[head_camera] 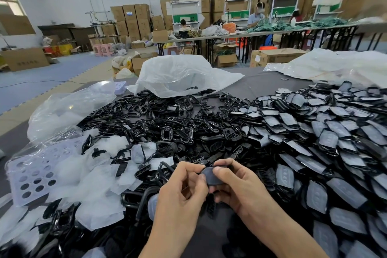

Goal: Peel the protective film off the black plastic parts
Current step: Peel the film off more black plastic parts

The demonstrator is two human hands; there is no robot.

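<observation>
Both hands work one black plastic part at 6 o'clock, low over the table, its film not yet off.

The right hand (236, 186) grasps the black plastic part (212, 175), thumb on top and fingers curled beneath, likely to steady it. The left hand (184, 190), fingers curled in, pinches the part's 9 o'clock edge, probably to lift a corner of the film (209, 179). The face looks dull grey, so I judge it still covered. On the table (261, 86), the heap of filmed parts (335, 132) lies at 3 o'clock, handy for the right hand. Bare black frames (167, 115) lie at 12 o'clock, and the film scraps (100, 174) at 9 o'clock.
</observation>
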